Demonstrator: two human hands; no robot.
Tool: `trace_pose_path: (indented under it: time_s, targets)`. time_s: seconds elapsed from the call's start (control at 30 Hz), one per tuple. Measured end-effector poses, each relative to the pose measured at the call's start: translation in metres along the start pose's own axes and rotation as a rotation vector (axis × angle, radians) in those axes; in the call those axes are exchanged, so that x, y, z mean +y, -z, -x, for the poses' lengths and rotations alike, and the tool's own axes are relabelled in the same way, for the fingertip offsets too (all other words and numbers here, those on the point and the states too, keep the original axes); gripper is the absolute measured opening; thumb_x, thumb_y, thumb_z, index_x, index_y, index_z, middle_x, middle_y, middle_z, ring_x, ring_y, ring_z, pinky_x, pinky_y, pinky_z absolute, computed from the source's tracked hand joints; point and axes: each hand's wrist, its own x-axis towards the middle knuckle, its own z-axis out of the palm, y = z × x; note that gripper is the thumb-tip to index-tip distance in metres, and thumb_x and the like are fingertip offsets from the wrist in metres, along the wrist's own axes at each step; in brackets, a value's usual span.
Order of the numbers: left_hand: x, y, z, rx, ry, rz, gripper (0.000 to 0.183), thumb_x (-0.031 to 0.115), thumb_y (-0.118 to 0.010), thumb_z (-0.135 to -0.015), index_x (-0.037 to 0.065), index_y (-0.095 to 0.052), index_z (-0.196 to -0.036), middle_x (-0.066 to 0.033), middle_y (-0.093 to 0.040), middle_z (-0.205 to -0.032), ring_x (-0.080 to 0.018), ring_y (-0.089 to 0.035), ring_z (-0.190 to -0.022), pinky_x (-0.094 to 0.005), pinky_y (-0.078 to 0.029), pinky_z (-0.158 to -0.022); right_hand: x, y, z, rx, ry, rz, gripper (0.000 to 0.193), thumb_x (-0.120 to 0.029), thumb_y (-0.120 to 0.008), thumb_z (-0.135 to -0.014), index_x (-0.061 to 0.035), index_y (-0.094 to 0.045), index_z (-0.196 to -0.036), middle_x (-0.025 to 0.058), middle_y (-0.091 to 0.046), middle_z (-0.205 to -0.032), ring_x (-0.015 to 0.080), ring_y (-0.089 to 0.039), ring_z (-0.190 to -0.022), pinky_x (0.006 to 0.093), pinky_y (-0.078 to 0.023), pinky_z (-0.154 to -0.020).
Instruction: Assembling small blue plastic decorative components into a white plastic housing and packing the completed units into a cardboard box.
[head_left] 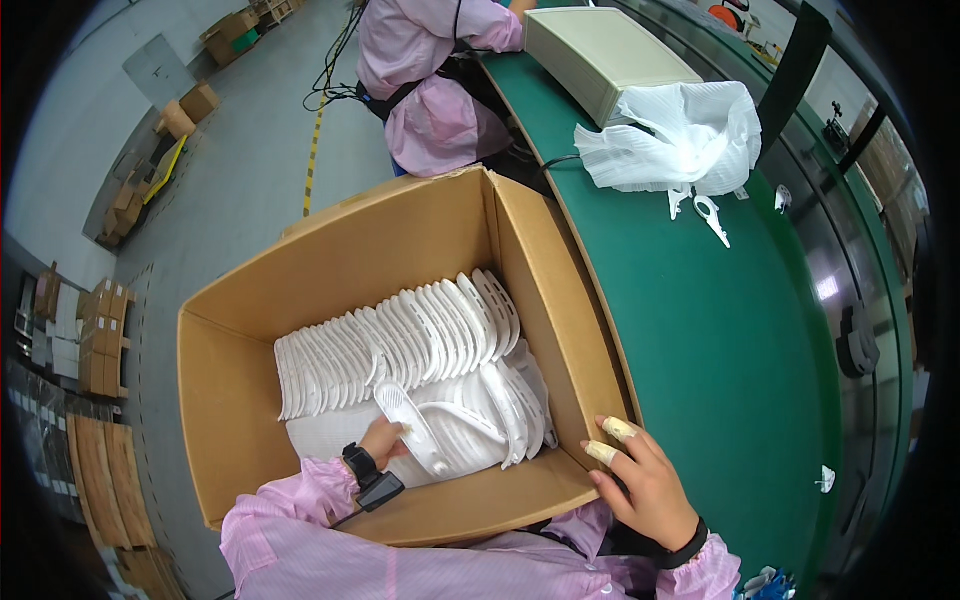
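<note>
White plastic shows in the left hand [383,441], whose fingers are closed on the edge of a long, rounded piece [412,428]. That piece is inside the cardboard box [225,420], in its near half, tilted with its far end to the left and its near end to the right. A black wrist strap [358,463] sits above the left hand, with a small black case [381,492] beside it.

The right hand [648,488] has its fingers loosely spread at the top edge of the box's right wall, near the near corner, and holds nothing that can be seen. Pale yellow covers [601,453] wrap two of its fingertips, and a black band [688,546] circles the wrist.

Beyond the held piece, a tight row of curved white parts [400,335] stands on edge across the far half of the box. More white parts [512,412] lie to the right of the left hand, and a pale sheet [325,440] spreads to its left.

Right of the box runs a green table [710,340]. At its far end sit a beige casing [620,50] and crumpled white wrapping [690,140], with a white clip-like part [712,218] just on the near side. A co-worker in pink [430,120] is at the table's far left.
</note>
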Motion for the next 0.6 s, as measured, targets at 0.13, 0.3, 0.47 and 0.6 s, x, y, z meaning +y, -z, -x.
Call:
trace_pose_path:
  time_s: [0.13, 0.3, 0.47, 0.6]
  targets:
    - [0.019, 0.005, 0.011, 0.006, -0.795, -0.748, 0.021, 0.005, -0.057, -0.080, 0.008, -0.066, -0.098, -0.0068, -0.065, -0.097, -0.0218, -0.062, -0.083, -0.0369, -0.048, -0.073, 0.000, 0.001, 0.001, 0.003, -0.007, -0.003, 0.031, -0.011, -0.066, -0.081, -0.0056, -0.063, -0.111, 0.0157, -0.055, -0.122, 0.0357, -0.053, -0.112, 0.0420, -0.044, -0.094]
    - [0.014, 0.003, 0.010, -0.252, -1.496, -1.619, 0.023, 0.012, -0.068, -0.071, 0.011, -0.062, -0.092, -0.0036, -0.054, -0.080, -0.0230, -0.055, -0.082, -0.0361, -0.047, -0.066, 0.000, 0.001, 0.001, 0.003, 0.009, 0.002, 0.031, -0.011, -0.066, -0.081, -0.0057, -0.063, -0.112, 0.0154, -0.055, -0.123, 0.0349, -0.053, -0.112, 0.0415, -0.044, -0.094]
    - [-0.007, -0.005, 0.004, -0.205, -1.349, -1.593, 0.032, 0.013, -0.068, -0.070, 0.005, -0.056, -0.099, -0.0082, -0.054, -0.089, -0.0253, -0.056, -0.083, -0.0348, -0.050, -0.064, 0.000, 0.001, 0.002, 0.009, 0.017, 0.019, 0.031, -0.011, -0.066, -0.081, -0.0053, -0.063, -0.111, 0.0153, -0.054, -0.123, 0.0343, -0.052, -0.112, 0.0406, -0.044, -0.092]
    - [-0.044, -0.011, -0.019, -0.209, -1.248, -1.577, 0.036, 0.016, -0.065, -0.075, 0.001, -0.052, -0.106, -0.0142, -0.052, -0.099, -0.0296, -0.055, -0.090, -0.0386, -0.051, -0.069, 0.001, 0.000, 0.003, 0.004, 0.017, 0.017, 0.032, -0.011, -0.066, -0.082, -0.0060, -0.063, -0.113, 0.0149, -0.054, -0.124, 0.0343, -0.052, -0.114, 0.0405, -0.044, -0.094]
